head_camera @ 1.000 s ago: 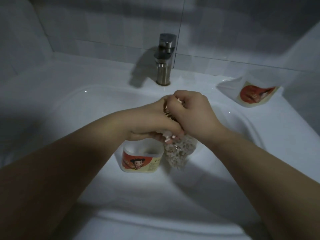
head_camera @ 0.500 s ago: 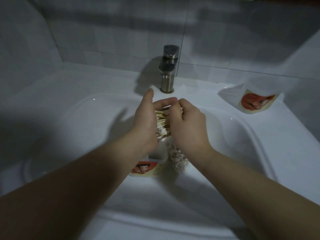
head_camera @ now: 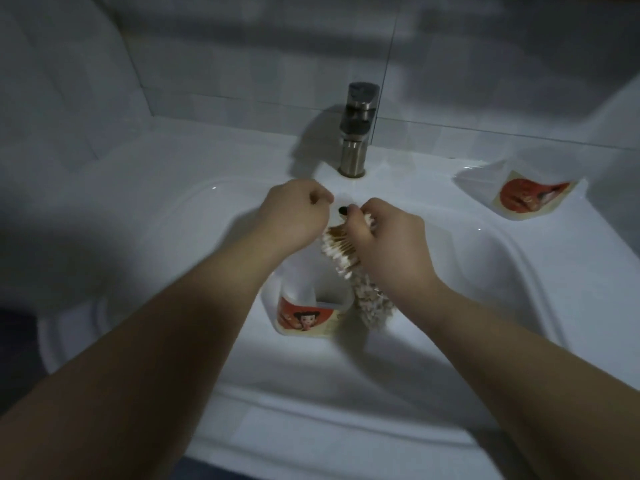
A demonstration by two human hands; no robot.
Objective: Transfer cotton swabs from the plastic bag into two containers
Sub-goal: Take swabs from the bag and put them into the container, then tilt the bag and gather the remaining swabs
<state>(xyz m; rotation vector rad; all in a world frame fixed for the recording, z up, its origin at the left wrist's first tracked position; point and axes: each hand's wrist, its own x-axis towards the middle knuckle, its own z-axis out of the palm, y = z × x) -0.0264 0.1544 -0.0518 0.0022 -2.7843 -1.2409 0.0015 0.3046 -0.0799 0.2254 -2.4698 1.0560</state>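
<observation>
Here right hand (head_camera: 388, 237) fingers (head_camera: 356, 230) clasp the cotton swabs (head_camera: 337, 249), plastic bag (head_camera: 372, 306) dangling beneath them; left hand (head_camera: 294, 216) fingers (head_camera: 320, 197) curl alongside, hold unclear, container (head_camera: 310, 317) below

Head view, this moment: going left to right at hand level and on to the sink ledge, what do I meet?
left hand → cotton swabs → right hand, gripping them → labelled container on the right ledge. The basin container and the faucet overlap these, so they are left out.
</observation>
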